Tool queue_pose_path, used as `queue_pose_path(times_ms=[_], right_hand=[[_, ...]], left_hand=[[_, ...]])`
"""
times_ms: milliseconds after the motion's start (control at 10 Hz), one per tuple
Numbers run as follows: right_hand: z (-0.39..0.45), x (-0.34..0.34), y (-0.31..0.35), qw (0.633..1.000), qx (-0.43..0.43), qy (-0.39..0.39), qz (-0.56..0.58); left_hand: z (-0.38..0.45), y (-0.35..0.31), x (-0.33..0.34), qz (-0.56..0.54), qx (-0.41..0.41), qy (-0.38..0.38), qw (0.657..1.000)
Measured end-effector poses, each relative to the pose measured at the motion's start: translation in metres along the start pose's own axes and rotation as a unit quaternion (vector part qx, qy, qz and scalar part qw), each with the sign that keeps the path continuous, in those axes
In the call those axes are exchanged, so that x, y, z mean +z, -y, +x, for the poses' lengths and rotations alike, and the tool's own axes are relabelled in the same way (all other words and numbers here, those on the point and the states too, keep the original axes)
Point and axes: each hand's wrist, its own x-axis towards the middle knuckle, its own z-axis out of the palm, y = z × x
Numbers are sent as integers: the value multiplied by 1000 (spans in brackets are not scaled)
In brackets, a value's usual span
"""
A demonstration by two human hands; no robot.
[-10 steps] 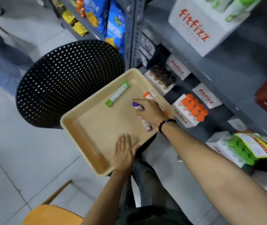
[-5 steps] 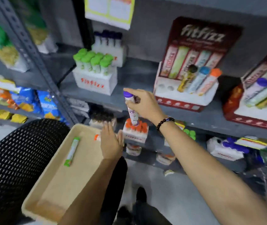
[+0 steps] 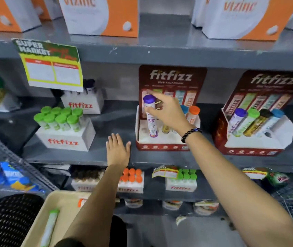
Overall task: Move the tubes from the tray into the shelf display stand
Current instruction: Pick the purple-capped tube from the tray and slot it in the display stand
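My right hand [image 3: 168,114] grips a purple-capped tube [image 3: 150,115] near its top and holds it upright, its base at the white insert of the dark red fitfizz display stand [image 3: 161,146] on the middle shelf. Orange-capped [image 3: 194,113], blue-capped and yellow tubes stand in that stand, partly hidden behind my hand. My left hand [image 3: 118,151] lies flat and open on the shelf edge, left of the stand. The beige tray [image 3: 65,211] at the bottom left holds a green-capped tube [image 3: 50,227] and an orange-capped tube [image 3: 81,202], mostly hidden by my left arm.
A second red fitfizz stand [image 3: 256,132] with several tubes sits to the right. White fitfizz boxes of green-capped tubes [image 3: 63,129] stand to the left. More boxes fill the lower shelf. A black perforated stool [image 3: 4,221] supports the tray.
My right hand lifted the purple-capped tube out of the tray and carried it up to the red stand. My left hand left the tray and now rests on the shelf.
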Motion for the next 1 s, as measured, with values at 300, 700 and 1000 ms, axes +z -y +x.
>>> queue_pose_path(times_ms=[300,700,1000], right_hand=[[26,-12,-4,996,50,56,-36],[44,-25,13,976,77,168,-112],[48,-19,16,959,53,187,-207]], left_hand=[[-1,10,18,108,1,52,993],[-1,9,16,126,0,60,990],[-1,9,18,129,-2,56,990]])
